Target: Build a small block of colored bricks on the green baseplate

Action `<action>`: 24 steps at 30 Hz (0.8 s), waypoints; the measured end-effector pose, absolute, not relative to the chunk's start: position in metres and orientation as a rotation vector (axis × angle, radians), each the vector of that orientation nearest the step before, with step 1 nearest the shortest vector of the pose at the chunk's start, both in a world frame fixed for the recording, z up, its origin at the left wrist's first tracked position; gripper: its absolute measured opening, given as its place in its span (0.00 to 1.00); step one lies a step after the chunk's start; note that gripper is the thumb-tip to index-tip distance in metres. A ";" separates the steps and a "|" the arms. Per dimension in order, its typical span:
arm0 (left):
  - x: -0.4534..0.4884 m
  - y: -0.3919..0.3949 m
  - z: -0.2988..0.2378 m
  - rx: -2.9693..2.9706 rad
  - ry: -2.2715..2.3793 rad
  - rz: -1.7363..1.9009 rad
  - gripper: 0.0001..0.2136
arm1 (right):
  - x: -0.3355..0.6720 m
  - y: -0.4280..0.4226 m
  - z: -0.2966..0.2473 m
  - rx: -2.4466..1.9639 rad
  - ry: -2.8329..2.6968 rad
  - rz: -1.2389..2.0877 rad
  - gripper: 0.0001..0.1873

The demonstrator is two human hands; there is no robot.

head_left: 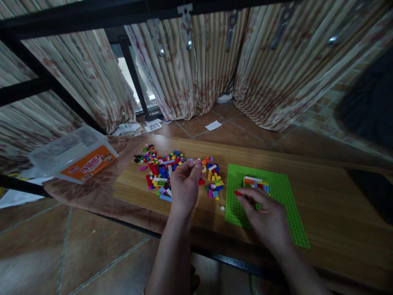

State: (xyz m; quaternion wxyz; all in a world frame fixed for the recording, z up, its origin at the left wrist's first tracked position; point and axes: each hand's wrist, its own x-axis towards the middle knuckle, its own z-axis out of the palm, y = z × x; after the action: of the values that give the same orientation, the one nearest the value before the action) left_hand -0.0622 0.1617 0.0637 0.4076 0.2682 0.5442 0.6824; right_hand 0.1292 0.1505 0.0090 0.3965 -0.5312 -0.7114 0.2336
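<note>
My right hand (265,213) is over the green baseplate (279,184), pinching a small red toy brick (237,193) between thumb and fingertips. Just beyond those fingers, a low build of white, orange, yellow and blue bricks (256,181) sits on the baseplate, partly hidden by the hand. My left hand (186,182) hovers at the loose pile of coloured bricks (162,170), thumb and fingers closed together. Whatever may be in that pinch is too small to make out. More loose bricks (216,181), many of them yellow, lie between the left hand and the baseplate.
A clear plastic box (73,153) with an orange label stands at the left on a brown cloth. One white brick (222,208) lies near the wooden board's (331,205) front edge. A dark flat object (371,192) is at the far right. Striped curtains (196,69) hang behind.
</note>
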 end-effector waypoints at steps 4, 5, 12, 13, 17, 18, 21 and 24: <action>-0.065 0.162 0.062 0.691 1.357 1.679 0.04 | 0.135 0.158 0.006 -1.323 -1.794 0.572 0.10; -0.066 0.162 0.061 0.709 1.356 1.657 0.04 | 0.142 0.161 0.006 -1.340 -1.744 0.558 0.10; -0.066 0.163 0.058 0.823 1.378 1.560 0.04 | 0.195 0.177 0.009 -1.533 -1.509 0.496 0.10; -0.066 0.163 0.058 0.824 1.381 1.564 0.04 | 0.198 0.177 0.008 -1.536 -1.523 0.515 0.10; -0.063 0.163 0.057 0.847 1.396 1.571 0.04 | 0.201 0.177 0.003 -1.510 -1.642 0.556 0.11; -0.062 0.163 0.057 0.856 1.402 1.568 0.05 | 0.201 0.177 0.002 -1.501 -1.663 0.560 0.11; -0.061 0.164 0.056 0.881 1.417 1.558 0.05 | 0.202 0.177 0.000 -1.485 -1.676 0.573 0.12; -0.060 0.165 0.057 0.864 1.410 1.562 0.05 | 0.203 0.177 0.000 -1.500 -1.663 0.590 0.11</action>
State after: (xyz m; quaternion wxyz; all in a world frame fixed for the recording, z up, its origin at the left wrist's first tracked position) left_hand -0.0603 0.1648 0.0566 0.4199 0.3449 0.5625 0.6232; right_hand 0.2032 0.1771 0.0004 0.4010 -0.5934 -0.6577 0.2335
